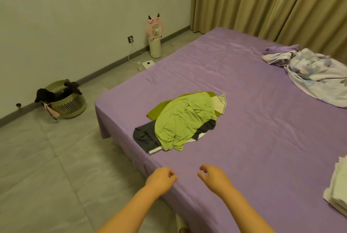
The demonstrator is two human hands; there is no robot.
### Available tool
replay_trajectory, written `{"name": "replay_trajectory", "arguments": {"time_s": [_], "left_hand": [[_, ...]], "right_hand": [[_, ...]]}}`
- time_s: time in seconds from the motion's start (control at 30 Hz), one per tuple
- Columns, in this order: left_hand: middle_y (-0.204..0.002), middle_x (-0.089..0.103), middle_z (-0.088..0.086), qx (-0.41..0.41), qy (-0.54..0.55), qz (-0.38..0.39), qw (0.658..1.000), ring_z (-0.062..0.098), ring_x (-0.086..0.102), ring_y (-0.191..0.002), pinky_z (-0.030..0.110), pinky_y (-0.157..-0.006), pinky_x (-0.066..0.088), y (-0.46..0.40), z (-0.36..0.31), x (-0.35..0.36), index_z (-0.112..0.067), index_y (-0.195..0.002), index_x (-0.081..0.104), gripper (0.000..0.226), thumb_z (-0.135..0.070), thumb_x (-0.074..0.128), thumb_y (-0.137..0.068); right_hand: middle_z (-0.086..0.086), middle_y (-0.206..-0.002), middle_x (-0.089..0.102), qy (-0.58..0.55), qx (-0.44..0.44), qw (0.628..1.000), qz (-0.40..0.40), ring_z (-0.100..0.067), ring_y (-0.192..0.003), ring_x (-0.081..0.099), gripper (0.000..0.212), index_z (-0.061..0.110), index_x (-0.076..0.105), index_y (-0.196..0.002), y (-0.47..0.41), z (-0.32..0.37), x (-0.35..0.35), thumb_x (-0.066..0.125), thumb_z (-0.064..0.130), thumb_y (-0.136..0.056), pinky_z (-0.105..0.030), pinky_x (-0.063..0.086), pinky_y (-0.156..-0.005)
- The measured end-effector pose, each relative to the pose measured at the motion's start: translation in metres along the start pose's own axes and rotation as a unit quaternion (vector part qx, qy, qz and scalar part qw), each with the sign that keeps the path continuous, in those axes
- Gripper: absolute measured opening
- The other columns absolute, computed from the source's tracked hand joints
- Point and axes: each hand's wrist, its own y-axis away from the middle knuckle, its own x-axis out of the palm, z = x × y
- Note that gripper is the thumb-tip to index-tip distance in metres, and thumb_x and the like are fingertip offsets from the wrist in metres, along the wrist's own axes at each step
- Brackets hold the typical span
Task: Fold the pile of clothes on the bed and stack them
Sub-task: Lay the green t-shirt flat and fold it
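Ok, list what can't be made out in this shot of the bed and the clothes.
Head view:
- Garments under the light green top: count hidden; only grey, olive and cream edges show.
- White folded stack: cut off by the right edge.
- Dark clothes in the green slatted laundry basket: too small to identify.
- Pale floral bedding: crumpled, partly cut off.

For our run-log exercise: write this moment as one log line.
stage: before first pick | left hand: empty, near bed edge | right hand: empty | clothes pile: unfolded, untouched
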Motion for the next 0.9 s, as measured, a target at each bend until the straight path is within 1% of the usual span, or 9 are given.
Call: {"name": "replay_trajectory", "arguments": {"time_s": [0.13,0.2,0.3,0.47,0.53,0.6,0.7,0.8,0.9], "left_hand": [[-0.113,0.066,0.004,-0.016,-0.016,0.007,1.0,0.022,0.06,-0.104,0.03,-0.089,0.048,-0.046,-0.01,-0.023,-0.016,-0.113,0.065,0.03,-0.033,0.048,-0.094],[-0.098,0.065,0.006,-0.011,-0.02,0.0,1.0,0.023,0.057,-0.091,0.028,-0.081,0.045,-0.072,-0.021,-0.035,-0.016,-0.096,0.064,0.022,-0.03,0.047,-0.094],[-0.075,0.048,0.007,0.002,-0.002,-0.01,1.0,0.02,0.036,-0.071,0.028,-0.065,0.033,-0.105,-0.041,-0.049,-0.016,-0.073,0.049,0.022,-0.027,0.047,-0.092],[-0.079,0.061,0.007,0.018,0.017,0.003,1.0,0.018,0.049,-0.072,0.027,-0.063,0.037,-0.148,-0.07,-0.068,-0.019,-0.083,0.062,0.021,-0.032,0.05,-0.095],[-0.088,0.066,0.012,0.018,0.016,0.009,1.0,0.019,0.053,-0.073,0.028,-0.065,0.04,-0.172,-0.078,-0.075,-0.011,-0.092,0.064,0.025,-0.031,0.049,-0.096],[-0.082,0.062,0.007,0.021,0.019,0.018,0.999,0.014,0.051,-0.071,0.027,-0.066,0.041,-0.197,-0.086,-0.082,-0.007,-0.1,0.065,0.027,-0.029,0.05,-0.096],[-0.083,0.059,0.0,0.041,0.0,0.032,0.999,0.012,0.054,-0.078,0.03,-0.076,0.046,-0.24,-0.095,-0.092,-0.009,-0.102,0.066,0.025,-0.028,0.05,-0.097],[-0.086,0.061,-0.001,0.059,-0.022,0.046,0.997,0.012,0.054,-0.08,0.028,-0.075,0.045,-0.287,-0.104,-0.103,-0.01,-0.101,0.066,0.026,-0.029,0.049,-0.097],[-0.098,0.067,0.002,0.074,-0.027,0.063,0.995,0.013,0.057,-0.087,0.024,-0.076,0.043,-0.335,-0.114,-0.112,-0.01,-0.103,0.066,0.027,-0.029,0.048,-0.098]], "right_hand": [[-0.002,-0.136,0.054,-0.02,0.001,1.0,0.005,-0.019,-0.123,0.051,0.042,0.017,0.051,-0.134,-0.048,-0.004,-0.018,0.042,0.038,-0.099,-0.028,0.04,-0.099],[-0.001,-0.136,0.055,-0.026,0.002,1.0,0.002,-0.019,-0.123,0.051,0.042,0.017,0.051,-0.134,-0.073,-0.008,-0.031,0.042,0.038,-0.099,-0.027,0.04,-0.098],[-0.002,-0.135,0.055,-0.03,0.01,0.999,0.004,-0.019,-0.123,0.051,0.041,0.017,0.052,-0.134,-0.108,-0.017,-0.05,0.042,0.037,-0.098,-0.026,0.04,-0.097],[-0.004,-0.129,0.059,-0.047,0.028,0.998,0.004,-0.022,-0.117,0.054,0.039,0.016,0.055,-0.129,-0.161,-0.027,-0.084,0.043,0.036,-0.098,-0.028,0.044,-0.093],[-0.004,-0.125,0.061,-0.062,0.042,0.997,0.001,-0.023,-0.114,0.056,0.037,0.016,0.056,-0.126,-0.182,-0.032,-0.095,0.044,0.036,-0.097,-0.029,0.045,-0.09],[-0.004,-0.121,0.063,-0.077,0.057,0.995,0.001,-0.023,-0.111,0.057,0.035,0.017,0.058,-0.123,-0.203,-0.039,-0.102,0.044,0.036,-0.097,-0.029,0.047,-0.088],[-0.006,-0.114,0.065,-0.098,0.083,0.992,0.003,-0.024,-0.104,0.059,0.032,0.015,0.061,-0.115,-0.234,-0.051,-0.105,0.045,0.036,-0.096,-0.029,0.046,-0.082],[-0.006,-0.114,0.065,-0.127,0.119,0.985,0.009,-0.024,-0.105,0.059,0.034,0.014,0.061,-0.117,-0.262,-0.058,-0.107,0.046,0.037,-0.097,-0.03,0.047,-0.083],[-0.009,-0.105,0.066,-0.16,0.149,0.976,0.005,-0.026,-0.1,0.06,0.031,0.008,0.064,-0.104,-0.293,-0.061,-0.111,0.048,0.034,-0.097,-0.032,0.046,-0.078]]}}
